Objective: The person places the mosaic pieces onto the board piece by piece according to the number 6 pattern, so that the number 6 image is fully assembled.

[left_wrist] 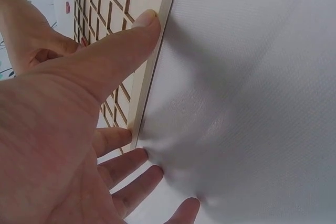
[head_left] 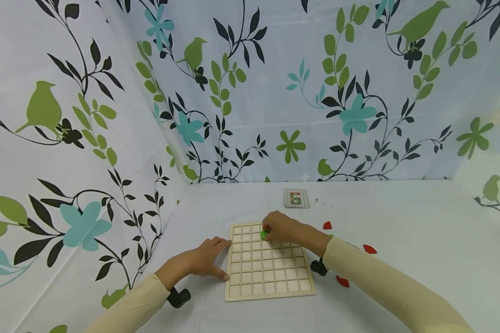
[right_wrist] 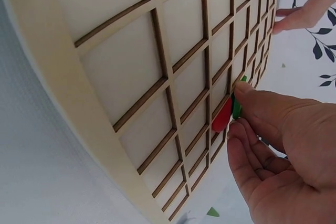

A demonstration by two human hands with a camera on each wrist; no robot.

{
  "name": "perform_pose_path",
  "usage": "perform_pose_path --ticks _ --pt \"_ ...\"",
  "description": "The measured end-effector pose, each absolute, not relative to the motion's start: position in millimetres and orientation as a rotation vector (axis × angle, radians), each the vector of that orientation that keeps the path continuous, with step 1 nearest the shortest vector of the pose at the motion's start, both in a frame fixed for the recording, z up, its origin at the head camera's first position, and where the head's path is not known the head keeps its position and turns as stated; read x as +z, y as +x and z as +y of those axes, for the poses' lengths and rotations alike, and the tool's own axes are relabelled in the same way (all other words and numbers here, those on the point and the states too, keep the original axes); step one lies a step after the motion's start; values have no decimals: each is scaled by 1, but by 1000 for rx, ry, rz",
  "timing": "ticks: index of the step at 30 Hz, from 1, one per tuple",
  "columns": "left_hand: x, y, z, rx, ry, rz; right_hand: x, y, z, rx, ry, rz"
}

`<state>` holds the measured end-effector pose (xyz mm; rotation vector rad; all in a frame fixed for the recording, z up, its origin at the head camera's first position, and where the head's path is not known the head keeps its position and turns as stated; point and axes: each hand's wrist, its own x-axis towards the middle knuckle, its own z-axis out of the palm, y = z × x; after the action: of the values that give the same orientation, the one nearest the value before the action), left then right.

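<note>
A pale wooden grid board [head_left: 271, 288] lies on the white table, its square cells divided by thin strips. My right hand [head_left: 284, 226] is over the board's far part and pinches a small green piece [right_wrist: 237, 103] between thumb and fingers. Right beside the green piece, a red piece with a rounded edge [right_wrist: 221, 116] shows at the board's cells; whether it lies flat cannot be told. My left hand [head_left: 208, 259] is at the board's left side, fingers spread. Its thumb [left_wrist: 148, 19] rests on the frame edge, and the index fingertip touches the same edge.
Beyond the board lies a small gridded card [head_left: 296, 198] with a coloured pattern. Red pieces [head_left: 369, 249] are scattered right of the board, one of them [head_left: 342, 281] nearer the front. A green piece [head_left: 331, 235] shows partly by the right sleeve. Patterned curtains stand behind and left.
</note>
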<state>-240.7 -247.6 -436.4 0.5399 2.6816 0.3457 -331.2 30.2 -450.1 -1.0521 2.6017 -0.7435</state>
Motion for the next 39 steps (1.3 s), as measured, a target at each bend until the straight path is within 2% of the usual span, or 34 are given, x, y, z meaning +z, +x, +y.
perform_pose_path --ticks 10,28,39 --pt "-438 -242 -246 334 533 2675 -459 -335 31 -707 -1157 2619" --pt "-441 -245 -245 333 536 2676 -458 -328 28 -712 -1060 2644" --pt "-440 -244 -248 342 530 2682 -450 -330 51 -1009 -1078 2584"
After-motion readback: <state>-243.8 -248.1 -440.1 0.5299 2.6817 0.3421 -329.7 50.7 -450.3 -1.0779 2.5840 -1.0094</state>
